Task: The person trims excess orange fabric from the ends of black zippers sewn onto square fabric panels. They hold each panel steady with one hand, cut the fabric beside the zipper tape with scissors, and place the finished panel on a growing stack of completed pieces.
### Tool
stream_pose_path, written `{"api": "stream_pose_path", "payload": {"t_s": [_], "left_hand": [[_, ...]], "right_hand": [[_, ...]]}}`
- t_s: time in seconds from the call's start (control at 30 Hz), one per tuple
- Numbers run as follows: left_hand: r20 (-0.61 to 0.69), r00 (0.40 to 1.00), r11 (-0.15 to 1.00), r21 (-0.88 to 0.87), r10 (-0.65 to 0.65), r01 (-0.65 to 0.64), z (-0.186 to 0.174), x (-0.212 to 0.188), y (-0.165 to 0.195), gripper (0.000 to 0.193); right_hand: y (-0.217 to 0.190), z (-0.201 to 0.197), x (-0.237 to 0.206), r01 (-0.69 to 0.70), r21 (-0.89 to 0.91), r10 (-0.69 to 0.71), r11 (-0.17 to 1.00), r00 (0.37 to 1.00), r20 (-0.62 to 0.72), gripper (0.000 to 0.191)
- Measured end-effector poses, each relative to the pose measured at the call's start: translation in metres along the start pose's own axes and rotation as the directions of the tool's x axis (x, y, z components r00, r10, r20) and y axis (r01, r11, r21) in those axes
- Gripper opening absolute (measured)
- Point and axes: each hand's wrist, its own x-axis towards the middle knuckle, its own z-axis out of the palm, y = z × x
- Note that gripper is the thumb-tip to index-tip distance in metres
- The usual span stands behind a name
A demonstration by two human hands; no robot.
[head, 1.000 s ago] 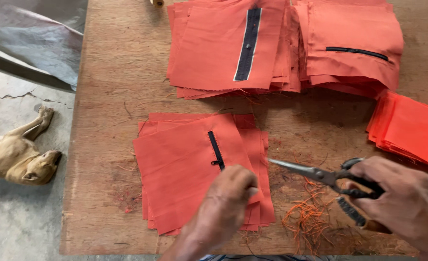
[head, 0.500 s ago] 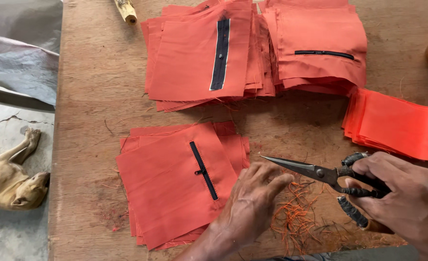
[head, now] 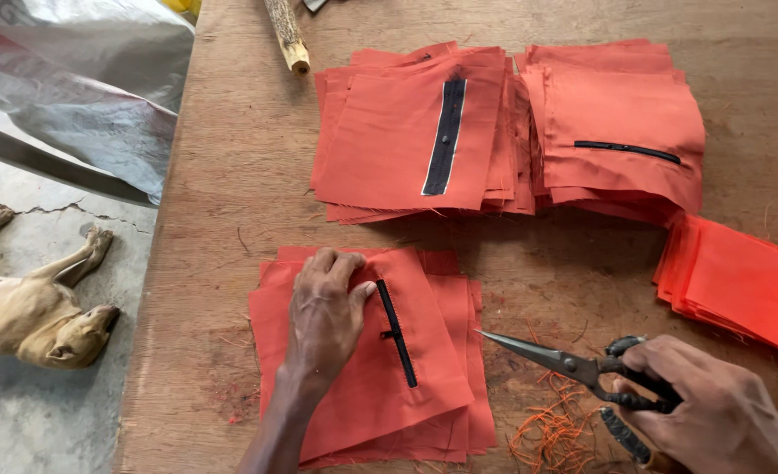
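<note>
A wooden desk fills most of the view, with a concrete floor to its left where a tan dog lies stretched out below a crumpled grey plastic sheet. Across the far side of the desk sit two thick stacks of orange fabric pieces: one stack topped by a piece with a wide black strip running lengthwise, and just beside it a second stack whose top piece shows a thin black zipper. A third, plain orange stack lies at the right edge. Nearer the person is a smaller pile of orange pieces with a short black zipper in the top one. The left hand rests flat and released on this pile, thumb touching the zipper. The right hand is clenched around the handles of the scissors, blades together and pointing left above loose orange threads. A wooden stick lies at the far edge.
</note>
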Motion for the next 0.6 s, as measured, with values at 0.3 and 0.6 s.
{"api": "stream_pose_path", "payload": {"t_s": [0.3,0.6], "left_hand": [[-0.097,0.98,0.978,-0.103,0.173,-0.183,-0.004,0.004,-0.014,0.009],[-0.071,0.983,0.946,-0.266,0.171,-0.184,-0.012,0.003,-0.012,0.019]], "right_hand": [[-0.009,0.011,0.01,0.102,-0.018,-0.101,0.995,0.995,0.01,0.048],[-0.03,0.001,0.018,0.004,-0.098,0.006,0.995,0.994,0.107,0.04]]}}
